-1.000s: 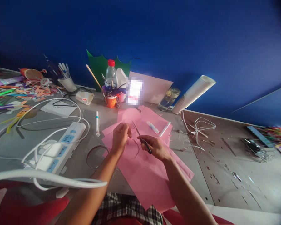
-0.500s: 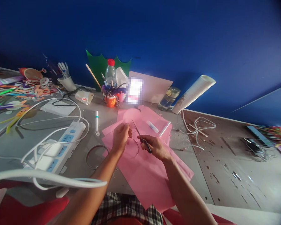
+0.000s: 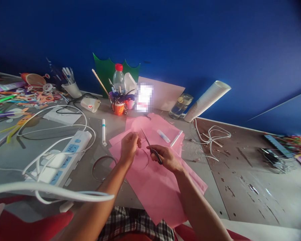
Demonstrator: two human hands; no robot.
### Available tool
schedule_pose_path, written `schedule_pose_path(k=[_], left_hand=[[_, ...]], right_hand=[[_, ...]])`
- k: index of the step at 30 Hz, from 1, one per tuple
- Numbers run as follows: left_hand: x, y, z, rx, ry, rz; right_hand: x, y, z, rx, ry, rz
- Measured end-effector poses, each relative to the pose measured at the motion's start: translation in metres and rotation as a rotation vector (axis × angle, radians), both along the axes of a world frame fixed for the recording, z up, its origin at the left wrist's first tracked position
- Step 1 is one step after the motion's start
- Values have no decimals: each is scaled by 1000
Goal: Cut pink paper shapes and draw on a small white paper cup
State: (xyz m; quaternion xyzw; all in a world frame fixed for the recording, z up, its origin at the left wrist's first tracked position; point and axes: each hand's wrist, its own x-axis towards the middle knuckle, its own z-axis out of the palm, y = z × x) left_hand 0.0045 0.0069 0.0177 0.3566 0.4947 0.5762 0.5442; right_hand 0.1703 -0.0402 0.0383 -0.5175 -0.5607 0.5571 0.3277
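Note:
My right hand (image 3: 167, 158) is wrapped round the dark handles of a pair of scissors (image 3: 145, 136), whose blades point up and to the left. The blades look closed or nearly so. Beside their tips, my left hand (image 3: 129, 145) pinches a rounded piece of pink paper (image 3: 141, 122); its lower edge is hidden by the fingers. A thin curled strip of pink paper (image 3: 147, 160) hangs below, between the hands. Under both hands lie several overlapping pink paper sheets (image 3: 157, 190), reaching over the table's front edge.
A power strip (image 3: 74, 150) with white cables and a roll of tape (image 3: 102, 167) lie on the left, near a white marker (image 3: 103, 132). Behind stand a lit phone (image 3: 144, 97), a glass jar (image 3: 181, 105) and stacked paper cups (image 3: 208, 100). Paper scraps (image 3: 37, 95) fill the far left.
Almost nothing differs. Both hands and the scissors hold nearly the same place, while the rounded pink piece appears slightly shifted or tilted.

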Motion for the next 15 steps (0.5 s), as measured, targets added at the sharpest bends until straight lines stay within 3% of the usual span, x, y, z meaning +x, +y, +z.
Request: schedule_pose_path(k=[15], left_hand=[[1, 0, 3, -14, 4, 4]], right_hand=[[0, 1, -4, -11, 20, -8]])
